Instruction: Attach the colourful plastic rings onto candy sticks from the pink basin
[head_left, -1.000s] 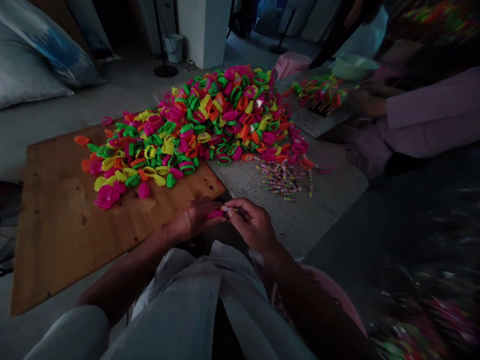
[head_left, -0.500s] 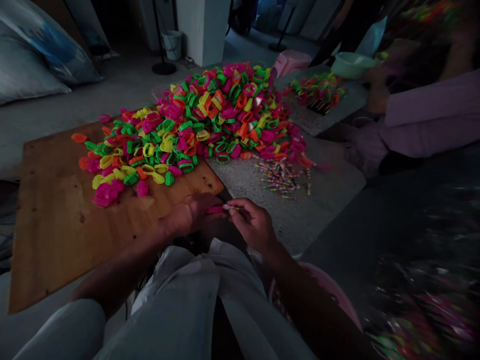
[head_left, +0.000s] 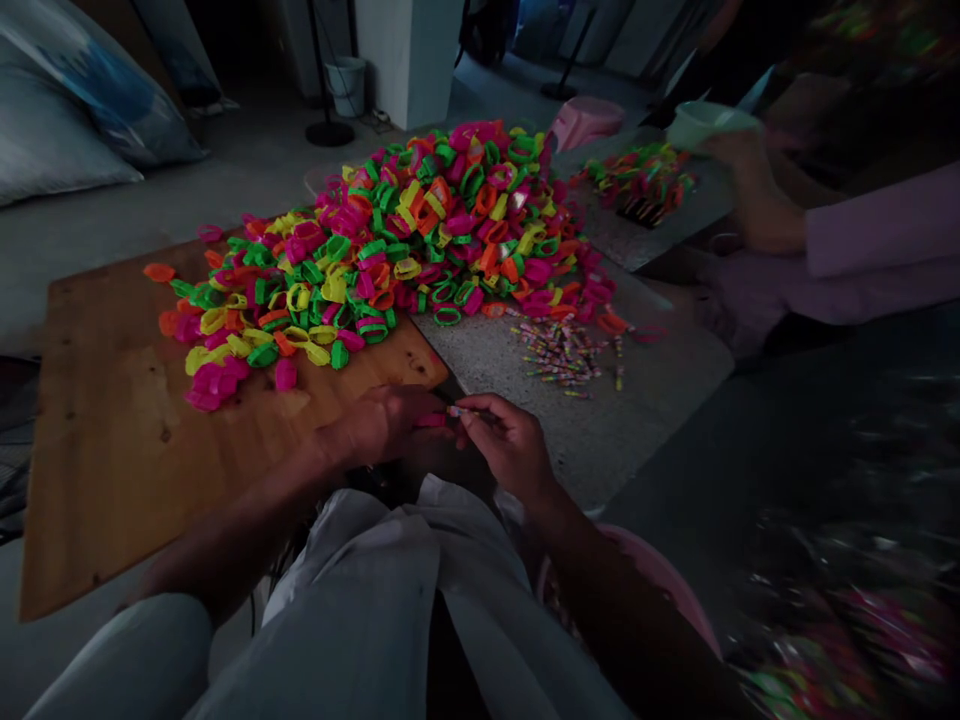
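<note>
Pointing left toward a band (head_left: 430, 420) clasped in the left hand (head_left: 384, 422), a stick (head_left: 456, 411), long axis sideways, is being pinched by the right hand (head_left: 516, 447).

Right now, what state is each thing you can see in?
Left hand: curled around a pink piece
Right hand: pinching a patterned stick
Plastic rings: loosely heaped
Other sticks: piled loose
Wooden board: flat, partly covered
White bucket: upright
Large bags: bulging
Green bowl: held by a co-worker's hand
</note>
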